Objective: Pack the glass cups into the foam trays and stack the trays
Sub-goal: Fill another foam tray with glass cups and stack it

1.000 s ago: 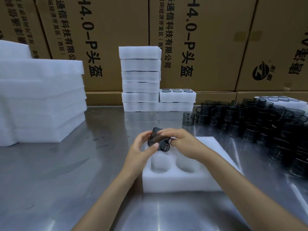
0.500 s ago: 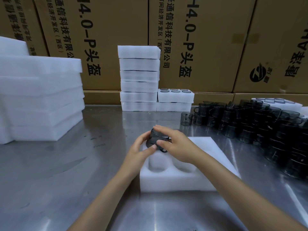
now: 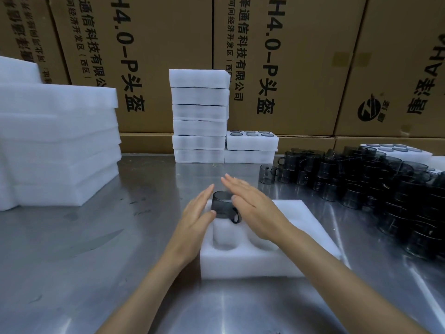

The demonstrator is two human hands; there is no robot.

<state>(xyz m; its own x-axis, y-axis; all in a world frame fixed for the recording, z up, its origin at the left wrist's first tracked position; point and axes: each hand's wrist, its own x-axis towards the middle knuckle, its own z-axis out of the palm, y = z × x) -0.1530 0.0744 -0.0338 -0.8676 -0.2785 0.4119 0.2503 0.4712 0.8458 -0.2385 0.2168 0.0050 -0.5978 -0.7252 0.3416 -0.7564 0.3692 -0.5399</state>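
Observation:
A dark smoked glass cup [image 3: 222, 206] stands in the far-left hole of the white foam tray [image 3: 301, 227] in front of me, its handle toward me, its upper half above the foam. My left hand [image 3: 196, 213] has straight fingers, and its thumb lies against the cup's left side. My right hand [image 3: 250, 201] is flat with fingers stretched out, just right of and over the cup. Two nearer holes in the tray hold nothing.
Many dark glass cups [image 3: 375, 179] crowd the metal table [image 3: 84, 249] at the right. A tall stack of foam trays [image 3: 199, 116] and a lower filled pair [image 3: 251, 143] stand at the back. Foam sheets [image 3: 57, 145] are piled left. Cardboard boxes [image 3: 277, 56] wall the rear.
The cup went from tilted between my gripping fingers down into the tray's far-left hole. Both hands have let go and straightened out beside it.

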